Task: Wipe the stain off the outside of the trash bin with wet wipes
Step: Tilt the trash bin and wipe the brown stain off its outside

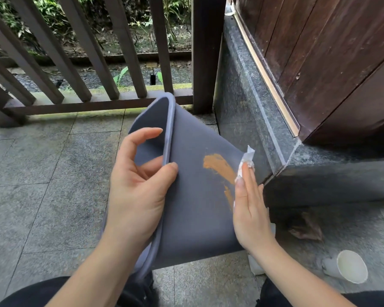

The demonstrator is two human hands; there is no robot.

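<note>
A grey-blue trash bin [193,209] lies tipped on its side in front of me, its open mouth turned left. My left hand [140,185] grips the rim, thumb on the outer wall and fingers curled inside. An orange-brown smear, the stain [220,167], runs in a curve down the outer wall. My right hand [248,209] lies flat against that wall at the stain's right edge, fingers straight, pressing a crumpled white wet wipe [247,160] under the fingertips. Part of the stain is hidden behind this hand.
A paper cup [348,265] lies on its side on the stone floor at lower right, and a brown dry leaf [306,227] lies beyond it. A dark stone step [248,111] and a wooden door [319,52] stand to the right, a wooden railing [87,63] ahead. My dark-trousered knees fill the bottom edge.
</note>
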